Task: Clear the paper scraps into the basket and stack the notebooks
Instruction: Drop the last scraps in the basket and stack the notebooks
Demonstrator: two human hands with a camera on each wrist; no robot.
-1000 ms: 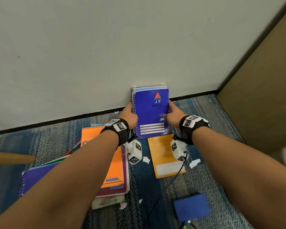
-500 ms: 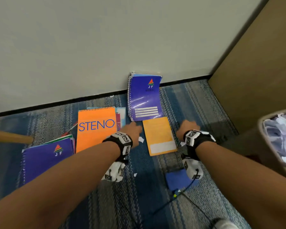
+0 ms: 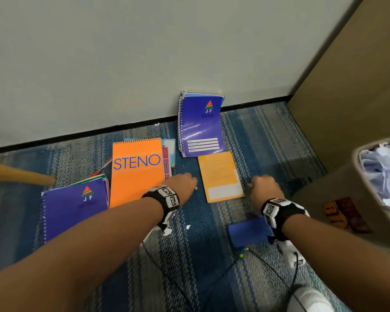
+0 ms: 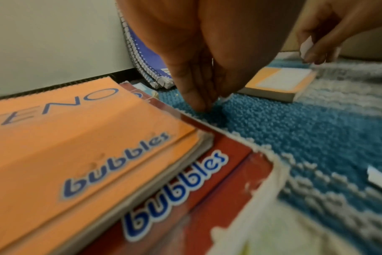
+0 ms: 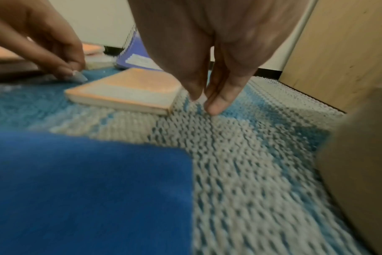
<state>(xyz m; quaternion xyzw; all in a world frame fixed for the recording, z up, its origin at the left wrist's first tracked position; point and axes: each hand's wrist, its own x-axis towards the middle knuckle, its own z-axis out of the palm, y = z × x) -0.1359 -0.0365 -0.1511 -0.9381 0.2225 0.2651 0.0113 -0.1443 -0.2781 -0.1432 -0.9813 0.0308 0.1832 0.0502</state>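
Left hand [image 3: 184, 184]: reaching forward and down to the carpet [image 3: 212, 255], fingertips [image 4: 199, 103] bunched together and pinching a small white paper scrap [image 4: 226, 98] lying against the pile

Right hand [image 3: 262, 188]: reaching down likewise, thumb and fingers [image 5: 216, 105] drawn narrow; the left wrist view is showing a white paper scrap [image 4: 306, 47] pinched between them

Yellow notebook [image 3: 221, 176]: lying flat between the two hands, matte card cover with a pale label, thick block of pages

Blue spiral notebook [image 3: 200, 124]: standing beyond both hands, leaning against the wall [image 3: 144, 52], glossy cover bowing, wire coil down its left edge

Orange pad [image 3: 136, 170]: lying just left of the left hand, "STENO" and "bubbles" printed in blue, resting on a red-covered book [image 4: 218, 155]

Purple notebook [image 3: 74, 206]: lying farther left, glossy, spiral-bound

Loose scrap [image 3: 188, 226]: sitting on the carpet near the left wrist, small, white, torn-edged

Blue pad [image 3: 248, 233]: lying flat under the right wrist, matte, rectangular

Basket [image 3: 367, 174]: standing to the right of the right hand, smooth beige rim, crumpled pale paper showing inside

Carpet: looped weave, striped blue and grey
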